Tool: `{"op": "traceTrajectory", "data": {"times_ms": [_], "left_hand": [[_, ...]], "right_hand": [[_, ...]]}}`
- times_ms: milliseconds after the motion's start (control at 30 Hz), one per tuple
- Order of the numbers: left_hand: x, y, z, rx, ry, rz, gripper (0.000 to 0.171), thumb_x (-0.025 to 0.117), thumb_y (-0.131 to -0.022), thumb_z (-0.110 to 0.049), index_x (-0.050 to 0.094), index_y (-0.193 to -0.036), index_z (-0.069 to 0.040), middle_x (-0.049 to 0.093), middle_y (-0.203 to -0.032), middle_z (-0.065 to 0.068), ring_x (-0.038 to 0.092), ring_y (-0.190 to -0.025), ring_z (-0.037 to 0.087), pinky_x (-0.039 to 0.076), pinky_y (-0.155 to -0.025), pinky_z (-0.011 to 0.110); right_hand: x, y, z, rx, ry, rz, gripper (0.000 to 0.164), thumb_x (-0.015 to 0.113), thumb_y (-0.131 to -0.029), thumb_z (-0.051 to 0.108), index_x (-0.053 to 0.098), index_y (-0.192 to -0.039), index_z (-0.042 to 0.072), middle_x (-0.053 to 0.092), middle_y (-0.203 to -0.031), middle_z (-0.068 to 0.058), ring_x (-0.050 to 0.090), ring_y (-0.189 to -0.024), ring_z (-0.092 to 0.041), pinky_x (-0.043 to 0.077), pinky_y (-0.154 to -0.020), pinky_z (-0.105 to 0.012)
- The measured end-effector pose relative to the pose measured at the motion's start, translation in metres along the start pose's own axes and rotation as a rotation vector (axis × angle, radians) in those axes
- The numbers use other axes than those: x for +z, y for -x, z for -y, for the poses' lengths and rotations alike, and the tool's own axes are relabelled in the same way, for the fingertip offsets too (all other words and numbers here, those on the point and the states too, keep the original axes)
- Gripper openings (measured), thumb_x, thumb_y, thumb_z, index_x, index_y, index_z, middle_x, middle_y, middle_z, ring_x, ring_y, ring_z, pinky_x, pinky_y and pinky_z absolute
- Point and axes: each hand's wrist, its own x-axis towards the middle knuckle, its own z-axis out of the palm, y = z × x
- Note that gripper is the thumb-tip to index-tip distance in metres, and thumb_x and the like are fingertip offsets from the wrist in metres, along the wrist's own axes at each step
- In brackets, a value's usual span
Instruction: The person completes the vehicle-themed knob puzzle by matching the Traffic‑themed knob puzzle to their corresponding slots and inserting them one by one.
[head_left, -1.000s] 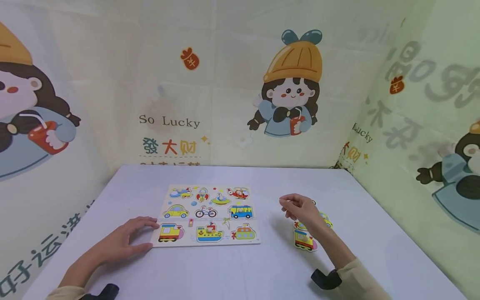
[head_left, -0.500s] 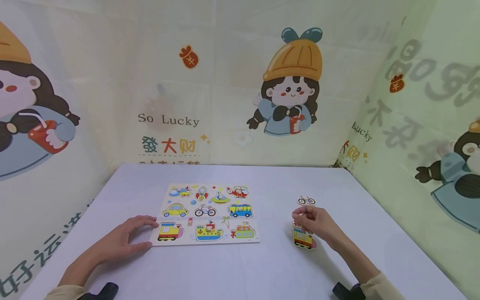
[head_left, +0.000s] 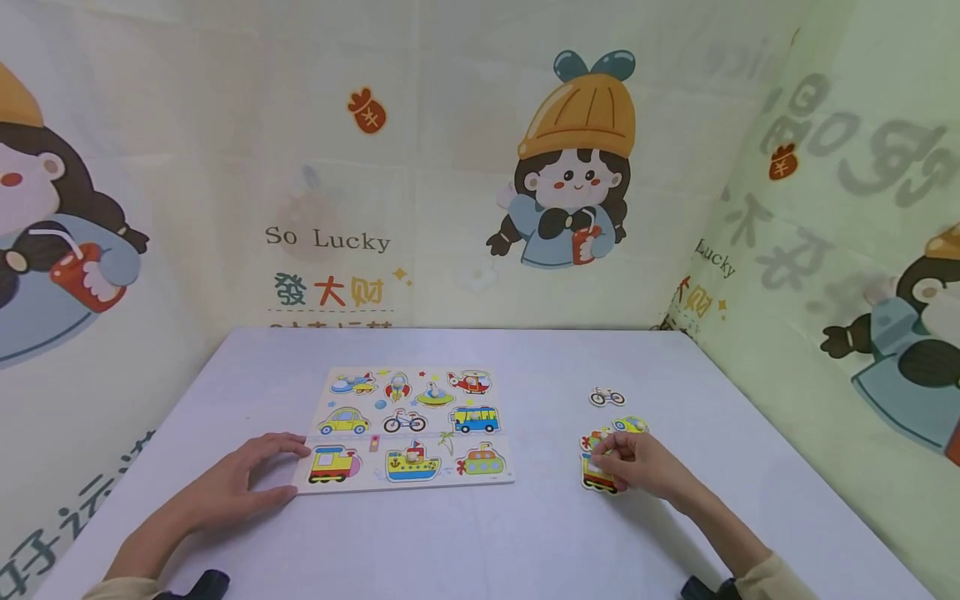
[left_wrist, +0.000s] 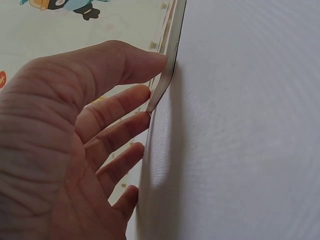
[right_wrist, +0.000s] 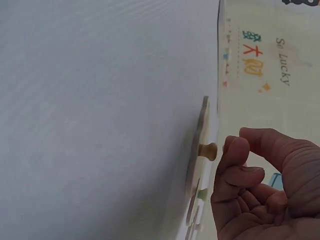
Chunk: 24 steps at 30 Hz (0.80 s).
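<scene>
Thumb and forefinger of the right hand (head_left: 641, 465) have come down nearer the train piece (head_left: 592, 477), right of the puzzle board (head_left: 373, 469); the 2 tips nearly meet, holding nothing. That piece seems the target. The left hand (head_left: 240, 482), fingers spread, touches the board's left edge.

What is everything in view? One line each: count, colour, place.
table: 1, white, foreground
printed walls: 3, pale, around the table
puzzle board: 1, white with vehicle pictures, left of the table's middle
train piece: 1, yellow and red, right of the board
partly hidden piece: 1, red showing, beyond the train piece
car piece: 1, yellow and blue, beyond the train piece
bicycle piece: 1, dark wheels, farthest back
wrist devices: 2, black, bottom edge
sleeves: 2, beige, bottom edge
left hand: 1, bare, at the board's left edge
right hand: 1, bare, over the pieces
</scene>
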Motion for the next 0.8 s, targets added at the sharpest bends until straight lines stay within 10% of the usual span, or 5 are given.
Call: {"op": "traceTrajectory", "data": {"times_ms": [800], "left_hand": [[0.0007, 0.0009, 0.0004, 0.037, -0.022, -0.013, 0.044, 0.084, -0.083, -0.032, 0.067, -0.123, -0.023, 0.059, -0.139, 0.014, 0.049, -0.132, 0.047, 0.041, -0.102, 0.073]], "right_hand": [[0.0016, 0.0003, -0.0035, -0.011, 0.017, 0.003, 0.022, 0.075, -0.093, 0.017, 0.065, -0.101, 0.0, 0.062, -0.076, -0.004, 0.061, -0.067, -0.015, 0.051, -0.058, -0.024]]}}
